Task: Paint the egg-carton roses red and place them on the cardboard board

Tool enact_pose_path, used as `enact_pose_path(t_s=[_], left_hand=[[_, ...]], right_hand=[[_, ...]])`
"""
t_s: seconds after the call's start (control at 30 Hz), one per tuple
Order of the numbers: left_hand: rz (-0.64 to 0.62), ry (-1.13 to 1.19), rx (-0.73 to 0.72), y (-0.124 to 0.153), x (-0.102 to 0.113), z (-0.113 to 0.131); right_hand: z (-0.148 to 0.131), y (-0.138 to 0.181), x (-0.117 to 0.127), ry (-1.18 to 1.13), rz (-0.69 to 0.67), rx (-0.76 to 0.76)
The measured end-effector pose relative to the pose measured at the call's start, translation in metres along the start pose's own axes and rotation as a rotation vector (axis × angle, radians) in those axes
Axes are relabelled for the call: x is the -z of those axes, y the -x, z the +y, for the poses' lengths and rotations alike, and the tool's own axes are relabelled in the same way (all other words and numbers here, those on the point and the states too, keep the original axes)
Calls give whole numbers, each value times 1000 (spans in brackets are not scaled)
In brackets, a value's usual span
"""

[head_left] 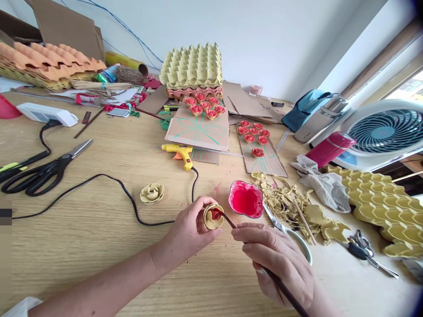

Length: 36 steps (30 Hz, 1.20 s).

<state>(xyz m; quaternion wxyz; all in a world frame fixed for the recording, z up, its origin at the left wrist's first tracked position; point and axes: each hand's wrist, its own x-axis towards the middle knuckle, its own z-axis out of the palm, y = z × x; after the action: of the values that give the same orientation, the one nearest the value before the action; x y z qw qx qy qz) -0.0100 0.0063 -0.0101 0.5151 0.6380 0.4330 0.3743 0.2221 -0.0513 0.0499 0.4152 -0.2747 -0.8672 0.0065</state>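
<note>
Between the thumb and fingers of my left hand [191, 226] is an egg-carton rose [210, 219], pale yellow outside with a red-painted centre. My right hand [277, 259] grips a dark-handled paintbrush [271, 275], its tip touching the middle of the rose. Just beyond the right hand stands a small dish of red paint [246, 199]. An unpainted yellow rose [152, 193] sits on the table to the left. Further off, several red-painted roses [205, 105] rest on a cardboard piece with green drawn lines, and more red roses [254, 132] lie on a second cardboard piece.
A yellow glue gun [180, 152] lies mid-table, its black cord running left past black scissors [49, 169]. Right of the paint are carton scraps [287, 198], pale-handled scissors [297, 240] and keys [363, 251]. Egg trays [191, 66] are stacked at the back; a fan [386, 132] stands right.
</note>
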Motion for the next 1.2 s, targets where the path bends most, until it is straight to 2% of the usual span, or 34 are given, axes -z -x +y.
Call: enact_pose_path(t_s=[0.17,0.33,0.43,0.57,0.73,0.93,1.0,1.07,1.13,1.2], left_hand=[[-9,66,45,0,1,-5],[-128,231,153,-3,2,-9],[-125,300,175,-6,1,-6],[-108,362,178,-9,1,-1],[-104,383,173,-8,2,1],[-90,336,160,-8,3,4],[-94,324,155,-8,3,3],[-88,300,139,-8,3,1],[-69,265,106,-8,3,-1],[-47,227,78,-7,3,-2]], right_hand=[[4,9,1,-15,58,-45],[18,14,0,7,115,-247],[23,10,2,120,124,-320],[25,1,4,204,89,-331],[25,-3,3,175,18,-309],[24,-2,5,147,56,-285],[24,1,6,144,85,-300],[24,6,6,117,172,-323],[21,10,3,31,279,-307],[17,12,-1,-90,325,-269]])
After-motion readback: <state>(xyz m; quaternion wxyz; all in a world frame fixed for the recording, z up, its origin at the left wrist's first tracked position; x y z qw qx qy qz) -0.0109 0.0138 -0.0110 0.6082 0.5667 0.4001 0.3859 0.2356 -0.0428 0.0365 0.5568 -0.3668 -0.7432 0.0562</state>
